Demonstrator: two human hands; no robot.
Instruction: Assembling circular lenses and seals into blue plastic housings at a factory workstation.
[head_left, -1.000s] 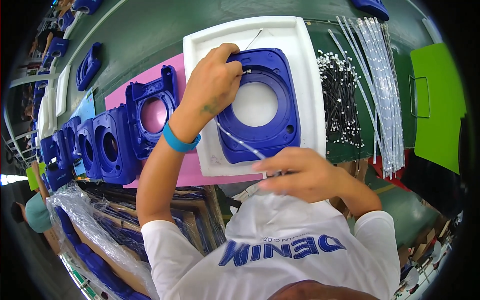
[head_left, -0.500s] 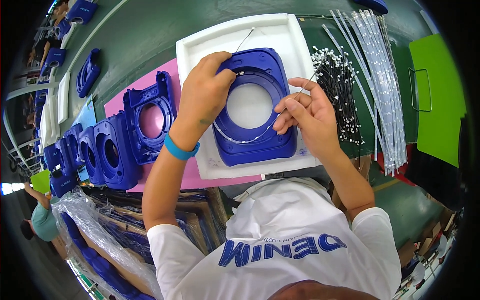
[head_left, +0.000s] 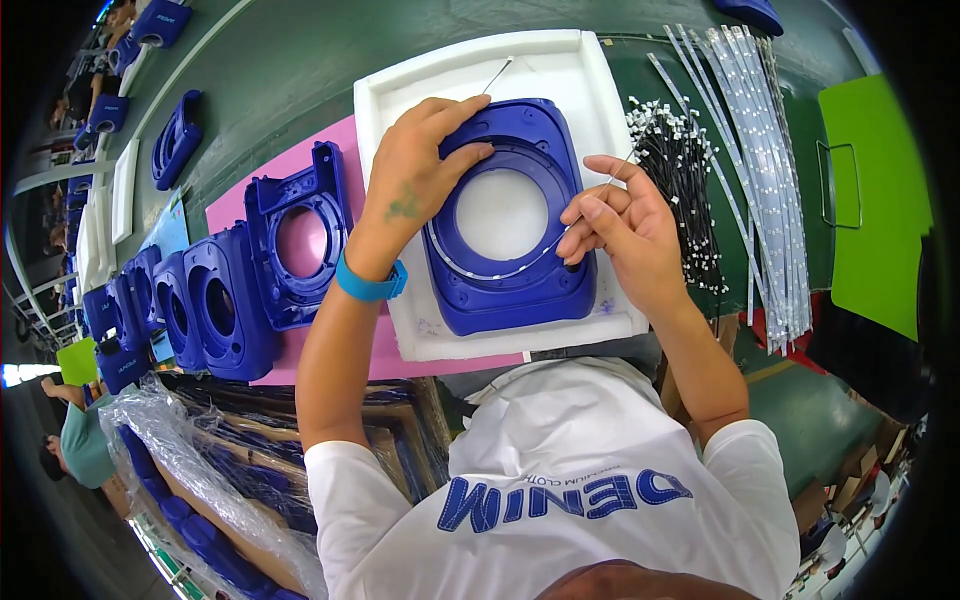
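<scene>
A blue plastic housing [head_left: 516, 304] with a large round opening lies in a white foam tray [head_left: 375, 100]. My left hand [head_left: 425, 155] grips its upper left edge, the thumb bent in over the ring around the opening. Along the ring's lower side curves a thin white light strip [head_left: 487, 276]. My right hand [head_left: 628, 225] pinches the strip's free end at the housing's right side, and the thin end sticks up past the fingers. Above my left fingers a thin wire [head_left: 499, 74] juts out over the tray. My left hand hides the ring's upper left part.
Several blue housings [head_left: 225, 300] stand in a row at the left, one on a pink sheet [head_left: 300, 365]. On the right lie a heap of black wires with white connectors [head_left: 680, 190], a bundle of light strips [head_left: 765, 180] and a green board [head_left: 875, 200]. Wrapped parts [head_left: 220, 470] sit at lower left.
My left thumb has shifted right along the ring, and the hand has turned a little. The strip's lower curve now sits closer to the ring. My right hand still pinches the strip.
</scene>
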